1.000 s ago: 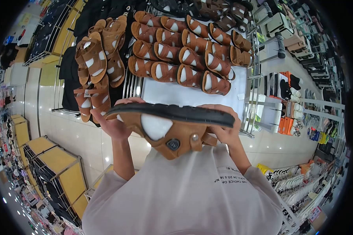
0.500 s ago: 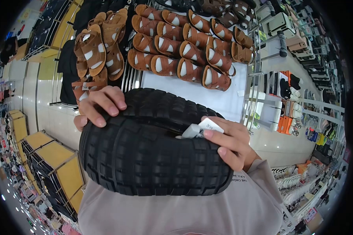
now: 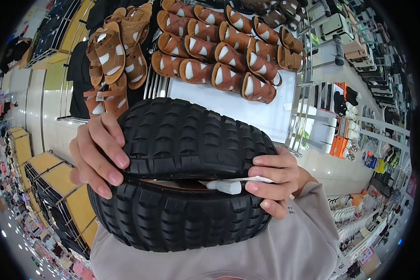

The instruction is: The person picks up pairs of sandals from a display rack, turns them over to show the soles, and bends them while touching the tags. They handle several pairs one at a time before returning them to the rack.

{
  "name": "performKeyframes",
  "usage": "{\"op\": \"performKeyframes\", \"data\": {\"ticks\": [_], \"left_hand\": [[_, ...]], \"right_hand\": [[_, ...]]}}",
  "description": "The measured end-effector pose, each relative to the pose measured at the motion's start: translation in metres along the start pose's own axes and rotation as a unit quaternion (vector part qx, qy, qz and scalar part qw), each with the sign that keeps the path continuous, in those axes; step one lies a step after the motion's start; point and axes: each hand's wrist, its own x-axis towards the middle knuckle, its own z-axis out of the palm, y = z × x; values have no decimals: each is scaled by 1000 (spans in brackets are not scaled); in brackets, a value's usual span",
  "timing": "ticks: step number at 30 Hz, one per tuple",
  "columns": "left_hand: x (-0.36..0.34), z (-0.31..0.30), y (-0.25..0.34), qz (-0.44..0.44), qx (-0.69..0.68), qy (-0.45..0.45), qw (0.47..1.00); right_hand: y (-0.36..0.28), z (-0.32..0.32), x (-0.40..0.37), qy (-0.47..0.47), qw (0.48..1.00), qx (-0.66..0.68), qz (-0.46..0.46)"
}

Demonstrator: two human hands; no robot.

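A pair of sandals is held in front of my chest, black treaded rubber soles turned outward and one above the other. Between the soles runs a narrow gap showing a strip of brown and a pale wrapped piece. My left hand is closed around the left ends of both sandals, fingers over the edges. At the right ends, my right hand grips both, with a white tag by its fingers. The uppers are mostly hidden.
Beyond my hands, a display rack carries rows of reddish-brown sandals. Tan sandals are stacked at its left. Orange shoe boxes stand right, and yellow-panelled shelving lies left.
The sandals have tilted so more of the upper sole shows, and the gap now faces me. My left hand has shifted left and down; my right hand has its fingers lower on the ends.
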Motion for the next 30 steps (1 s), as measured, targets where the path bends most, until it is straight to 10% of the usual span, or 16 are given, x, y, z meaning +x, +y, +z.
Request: {"op": "performKeyframes", "data": {"ticks": [13, 17, 21, 26, 30], "left_hand": [[-8, -1, 6, -33, -3, -3, 999], [-49, -2, -33, -32, -79, 73, 994], [-122, 53, -50, -266, 125, 342, 893], [-160, 91, -46, -381, -210, 630, 644], [-178, 100, -54, -491, -109, 617, 605]], "right_hand": [[0, 0, 0, -12, 1000, 4, 8], [-2, -19, 4, -169, 956, 41, 238], [1, 11, -41, -30, 894, 64, 443], [15, 18, -89, -26, 679, 89, 728], [32, 26, -116, 18, 618, 157, 770]]}}
